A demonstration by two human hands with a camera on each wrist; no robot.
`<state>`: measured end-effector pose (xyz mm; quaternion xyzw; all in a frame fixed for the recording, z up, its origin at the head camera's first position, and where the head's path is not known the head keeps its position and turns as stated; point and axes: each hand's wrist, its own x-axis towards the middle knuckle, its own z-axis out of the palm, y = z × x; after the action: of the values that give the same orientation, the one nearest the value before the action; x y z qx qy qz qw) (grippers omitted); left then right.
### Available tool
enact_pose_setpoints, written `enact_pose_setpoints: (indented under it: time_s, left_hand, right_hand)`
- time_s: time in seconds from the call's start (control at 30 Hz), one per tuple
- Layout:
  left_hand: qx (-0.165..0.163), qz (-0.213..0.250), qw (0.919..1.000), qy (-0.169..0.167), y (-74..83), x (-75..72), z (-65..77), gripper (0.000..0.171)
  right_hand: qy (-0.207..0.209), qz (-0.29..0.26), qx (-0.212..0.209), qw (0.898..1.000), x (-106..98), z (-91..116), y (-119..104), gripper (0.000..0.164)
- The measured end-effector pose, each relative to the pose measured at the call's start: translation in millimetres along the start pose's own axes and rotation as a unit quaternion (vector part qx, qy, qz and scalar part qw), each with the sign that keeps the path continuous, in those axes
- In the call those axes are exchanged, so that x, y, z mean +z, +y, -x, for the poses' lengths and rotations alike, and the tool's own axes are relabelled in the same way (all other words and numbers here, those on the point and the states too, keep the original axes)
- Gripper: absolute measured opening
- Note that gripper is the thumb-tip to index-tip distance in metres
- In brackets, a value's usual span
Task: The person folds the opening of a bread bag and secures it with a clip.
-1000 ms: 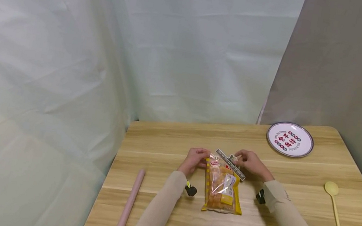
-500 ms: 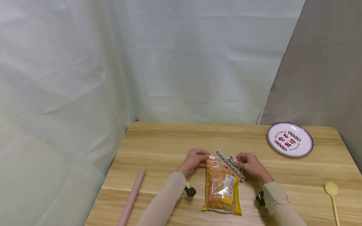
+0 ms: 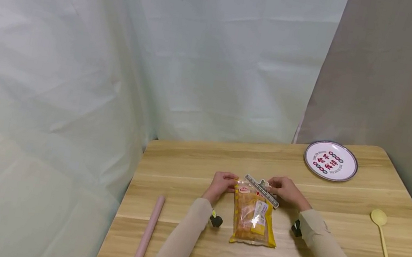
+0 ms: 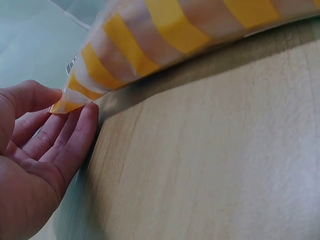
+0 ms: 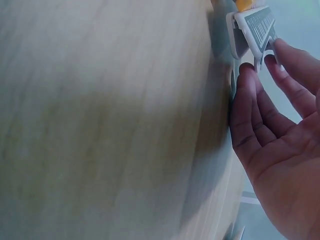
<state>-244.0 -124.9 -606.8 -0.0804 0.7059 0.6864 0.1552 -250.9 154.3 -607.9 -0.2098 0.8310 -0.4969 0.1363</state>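
A clear and yellow food bag (image 3: 250,218) lies on the wooden table in the head view, orange-brown pieces showing through its front. My left hand (image 3: 221,185) pinches its upper left corner between thumb and fingers; the left wrist view shows that yellow-striped corner (image 4: 80,97) at the fingertips. Slanting across the top right of the bag is a wide white clip (image 3: 262,191) with a dark piano-key pattern. My right hand (image 3: 287,191) pinches the clip's handles. In the right wrist view the clip's two plates (image 5: 252,30) stand apart at the near end, close to the bag's yellow edge.
A round white plate (image 3: 318,154) with red characters stands at the table's back right. A pale yellow spoon (image 3: 379,217) lies on the right side, and a pink stick (image 3: 147,234) at the left. Pale cloth (image 3: 222,58) hangs behind the table.
The clip and my right hand have sunk very slightly toward the bag's top. My left hand keeps its pinch on the corner, and the bag stays in place.
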Motion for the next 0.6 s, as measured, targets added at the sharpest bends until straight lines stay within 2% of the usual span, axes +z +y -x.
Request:
enact_pose_setpoints:
  time_s: [0.27,0.6]
  left_hand:
    - [-0.001,-0.006,0.9999,0.009,-4.9,-0.1,-1.7,0.025]
    - [0.018,-0.035,0.9991,0.018,-5.1,1.2,-4.4,0.025]
  right_hand:
    - [-0.008,0.011,-0.01,1.0,1.6,0.8,1.3,0.016]
    - [-0.008,0.029,-0.001,1.0,0.9,-1.6,2.2,0.014]
